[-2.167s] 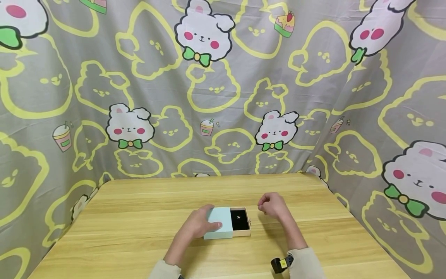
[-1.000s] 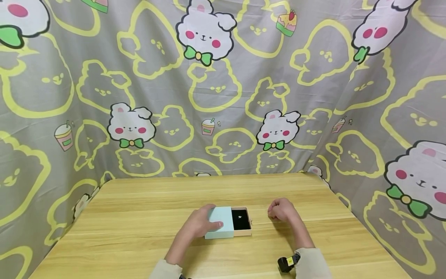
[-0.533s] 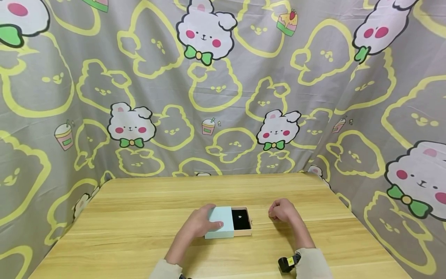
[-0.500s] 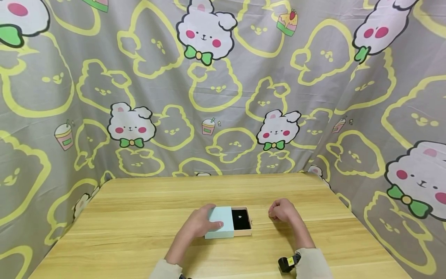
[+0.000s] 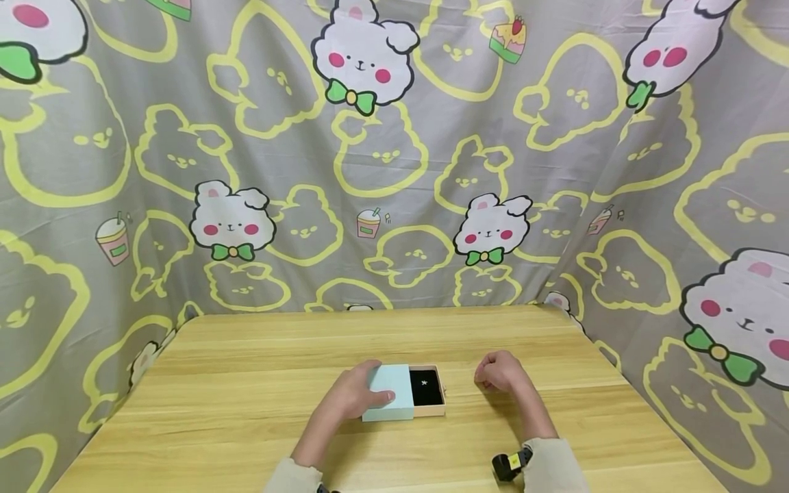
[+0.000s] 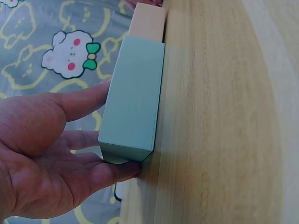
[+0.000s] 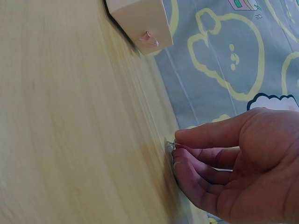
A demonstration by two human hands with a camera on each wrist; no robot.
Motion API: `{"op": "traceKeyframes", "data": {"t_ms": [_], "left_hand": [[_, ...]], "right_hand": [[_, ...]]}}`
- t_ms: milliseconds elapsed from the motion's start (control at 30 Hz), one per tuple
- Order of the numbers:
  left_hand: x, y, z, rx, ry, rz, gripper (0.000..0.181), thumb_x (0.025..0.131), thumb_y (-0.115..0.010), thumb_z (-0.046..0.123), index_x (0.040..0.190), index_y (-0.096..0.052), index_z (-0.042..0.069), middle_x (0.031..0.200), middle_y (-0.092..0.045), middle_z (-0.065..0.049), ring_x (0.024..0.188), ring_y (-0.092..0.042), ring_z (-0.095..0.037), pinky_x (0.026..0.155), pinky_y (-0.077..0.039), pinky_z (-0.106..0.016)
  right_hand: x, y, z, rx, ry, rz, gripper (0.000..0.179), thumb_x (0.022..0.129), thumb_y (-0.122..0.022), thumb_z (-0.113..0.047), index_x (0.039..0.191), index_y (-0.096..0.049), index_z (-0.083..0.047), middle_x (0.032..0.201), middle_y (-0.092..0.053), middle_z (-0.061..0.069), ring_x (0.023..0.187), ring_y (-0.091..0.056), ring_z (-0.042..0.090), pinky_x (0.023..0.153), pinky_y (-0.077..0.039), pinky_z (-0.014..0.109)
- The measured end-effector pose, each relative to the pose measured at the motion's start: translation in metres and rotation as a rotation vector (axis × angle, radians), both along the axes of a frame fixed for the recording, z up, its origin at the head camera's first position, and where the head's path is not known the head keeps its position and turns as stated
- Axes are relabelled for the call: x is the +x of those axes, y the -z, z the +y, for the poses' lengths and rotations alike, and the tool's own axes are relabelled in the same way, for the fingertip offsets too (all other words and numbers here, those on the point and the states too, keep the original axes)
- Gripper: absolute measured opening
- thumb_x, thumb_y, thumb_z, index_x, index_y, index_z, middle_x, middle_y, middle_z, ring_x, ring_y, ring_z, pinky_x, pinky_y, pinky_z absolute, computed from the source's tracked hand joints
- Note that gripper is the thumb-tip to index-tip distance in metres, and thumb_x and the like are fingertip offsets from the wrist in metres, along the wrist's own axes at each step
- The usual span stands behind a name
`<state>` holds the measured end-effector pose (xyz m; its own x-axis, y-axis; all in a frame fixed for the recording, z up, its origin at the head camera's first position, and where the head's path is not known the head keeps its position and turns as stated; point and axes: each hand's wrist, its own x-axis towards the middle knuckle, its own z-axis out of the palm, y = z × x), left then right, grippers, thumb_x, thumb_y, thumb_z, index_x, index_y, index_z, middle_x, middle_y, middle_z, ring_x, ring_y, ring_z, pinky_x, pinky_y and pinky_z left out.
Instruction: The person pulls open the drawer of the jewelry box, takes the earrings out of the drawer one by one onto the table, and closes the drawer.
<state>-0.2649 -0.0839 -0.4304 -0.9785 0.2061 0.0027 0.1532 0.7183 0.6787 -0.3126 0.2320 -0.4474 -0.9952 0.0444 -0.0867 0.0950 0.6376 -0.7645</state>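
A jewellery box stands on the table, its pale blue sleeve [image 5: 394, 394] at left and its pink drawer [image 7: 140, 23] slid partway out to the right. Black padding [image 5: 425, 394] fills the visible part of the drawer, with a small silvery star-shaped earring [image 5: 424, 383] on it. My left hand [image 5: 354, 394] holds the sleeve, thumb on top and fingers around its left end. Right of the box, close over the table, my right hand [image 5: 501, 371] pinches a tiny silvery earring [image 7: 171, 144] between thumb and fingertips; most of it is hidden in the head view.
The wooden table [image 5: 277, 349] reaches back to a grey patterned curtain [image 5: 382, 171], which also hangs on both sides. A small ribbon pull [image 7: 148, 39] sits on the drawer's front. A black wrist camera [image 5: 508, 467] is strapped to my right wrist.
Since the earliest frame my right hand has moved a little to the right, away from the drawer, then stayed there. My left hand keeps its hold on the box.
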Motion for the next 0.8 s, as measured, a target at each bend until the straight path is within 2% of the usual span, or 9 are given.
{"op": "traceKeyframes", "data": {"t_ms": [367, 667, 800], "left_hand": [[0.000, -0.001, 0.000, 0.008, -0.002, -0.008, 0.073, 0.085, -0.083, 0.032, 0.144, -0.053, 0.003, 0.141, -0.057, -0.026, 0.130, -0.052, -0.049, 0.105, -0.044, -0.064], [0.001, 0.001, 0.001, 0.010, -0.001, -0.016, 0.073, 0.085, -0.083, 0.032, 0.144, -0.052, 0.003, 0.142, -0.057, -0.026, 0.130, -0.053, -0.048, 0.105, -0.044, -0.064], [0.000, 0.000, 0.000, 0.008, -0.006, -0.017, 0.073, 0.085, -0.083, 0.033, 0.145, -0.052, 0.004, 0.141, -0.058, -0.026, 0.129, -0.054, -0.048, 0.105, -0.044, -0.064]], "right_hand": [[0.002, -0.004, -0.003, -0.027, 0.026, 0.005, 0.003, 0.081, -0.069, -0.001, 0.081, -0.068, 0.002, 0.074, -0.066, 0.010, 0.066, -0.061, 0.018, 0.059, -0.055, 0.030], [0.006, -0.017, -0.014, -0.003, -0.042, 0.090, 0.005, 0.086, -0.071, -0.007, 0.085, -0.070, -0.002, 0.071, -0.065, 0.012, 0.065, -0.062, 0.023, 0.060, -0.051, 0.034], [0.007, -0.025, -0.024, -0.028, -0.057, 0.110, 0.004, 0.086, -0.072, -0.007, 0.086, -0.070, -0.003, 0.074, -0.066, 0.012, 0.064, -0.062, 0.022, 0.062, -0.052, 0.037]]}}
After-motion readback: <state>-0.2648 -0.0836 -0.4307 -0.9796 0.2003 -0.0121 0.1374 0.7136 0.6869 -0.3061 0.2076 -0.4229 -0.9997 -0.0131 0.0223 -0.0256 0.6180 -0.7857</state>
